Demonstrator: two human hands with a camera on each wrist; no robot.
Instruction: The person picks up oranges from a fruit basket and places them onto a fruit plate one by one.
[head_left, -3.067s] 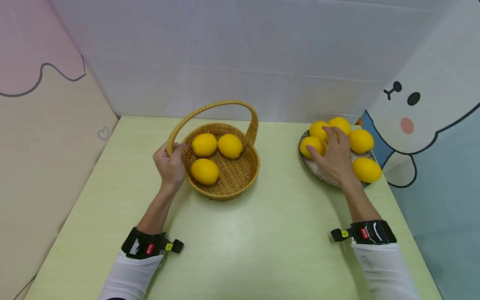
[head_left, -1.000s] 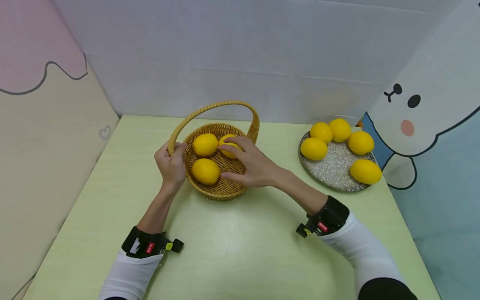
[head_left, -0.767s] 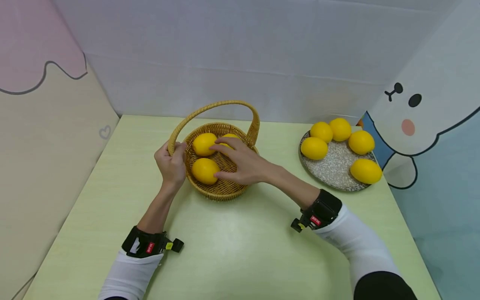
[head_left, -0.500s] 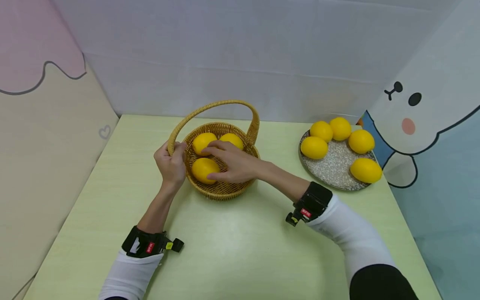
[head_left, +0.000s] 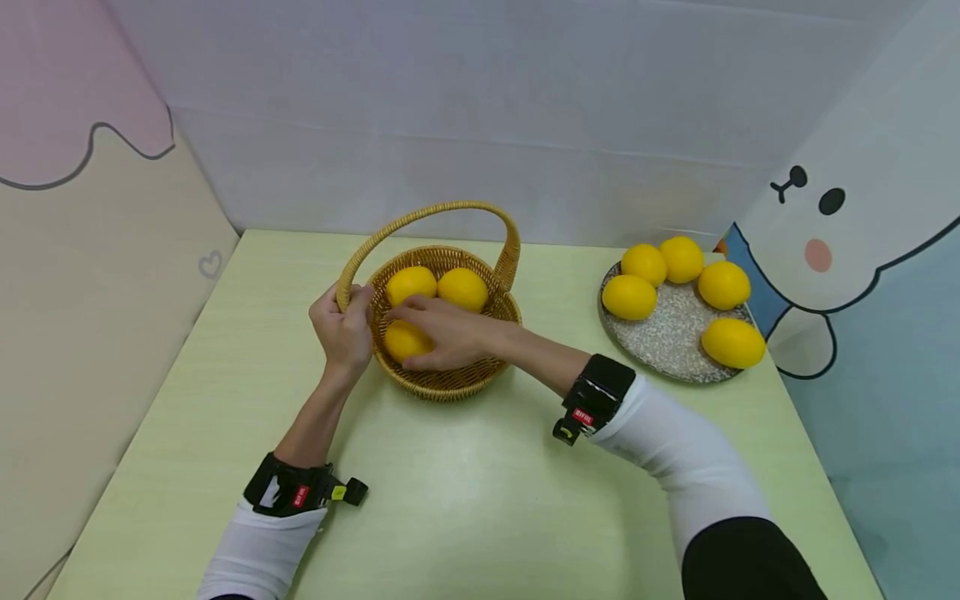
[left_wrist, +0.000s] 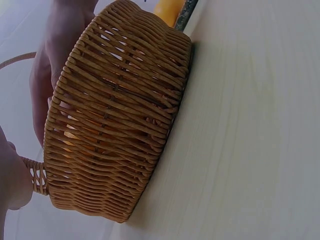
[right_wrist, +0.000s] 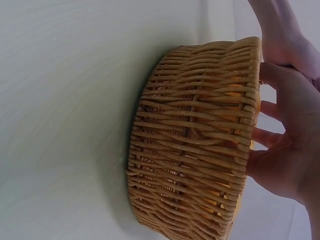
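Observation:
A woven basket [head_left: 450, 387] with an arched handle [head_left: 450, 206] stands on the table, three lemons inside. My left hand [head_left: 343, 333] grips the left base of the handle at the rim. My right hand [head_left: 453, 333] reaches into the basket from the right, fingers and thumb curved round the front-left lemon [head_left: 407, 340], partly covering it. Behind it lie the other two, the back-left lemon [head_left: 412, 285] and the back-right lemon [head_left: 462, 289]. In the right wrist view, the fingers [right_wrist: 267, 137] of the right hand dip past the basket's rim; their tips are hidden by the weave.
A speckled round plate [head_left: 663, 337] at the back right bears several lemons [head_left: 628, 297] along its edge. The pale table [head_left: 465, 483] ends at a covered wall [head_left: 450, 125] behind. A printed panel [head_left: 862, 333] stands along the right side.
The right hand has moved from the plate on the right, over the basket, then left and down onto the front-left lemon. The left hand and basket have stayed in place.

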